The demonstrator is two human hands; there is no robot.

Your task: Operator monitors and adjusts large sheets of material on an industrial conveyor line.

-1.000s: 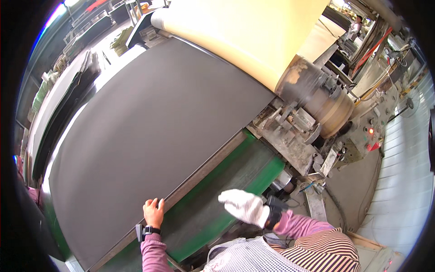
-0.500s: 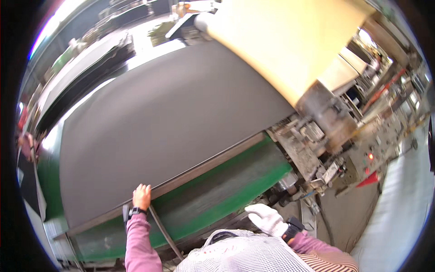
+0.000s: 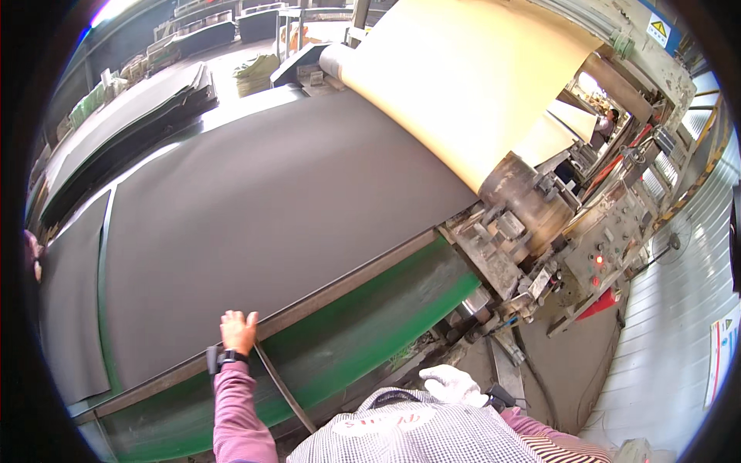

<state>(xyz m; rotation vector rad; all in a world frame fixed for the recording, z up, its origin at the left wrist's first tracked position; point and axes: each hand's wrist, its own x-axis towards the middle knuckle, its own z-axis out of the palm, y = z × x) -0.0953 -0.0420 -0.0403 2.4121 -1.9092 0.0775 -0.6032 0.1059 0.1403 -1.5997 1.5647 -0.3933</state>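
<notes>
A wide dark grey sheet (image 3: 262, 224) lies on a green conveyor bed (image 3: 370, 324). My bare left hand (image 3: 238, 330), with a black band on the wrist, rests fingers spread on the sheet's near edge. A narrow dark strip (image 3: 284, 390) runs from beside that hand down toward my body; whether the hand grips it is unclear. My right hand (image 3: 455, 383) wears a white glove and hangs close to my chest, away from the sheet, fingers loosely curled. Nothing shows in it.
A big tan roll (image 3: 463, 85) feeds over the sheet at the far end, with a metal roller head and machine housing (image 3: 540, 231) to its right. Stacked dark sheets (image 3: 131, 108) lie at the far left. Another person (image 3: 606, 123) stands behind the machine. A corrugated wall (image 3: 679, 324) is at right.
My gloved right hand has dropped from above the green bed down to my chest. My left hand stays on the sheet's edge, and the strip now trails from beside it.
</notes>
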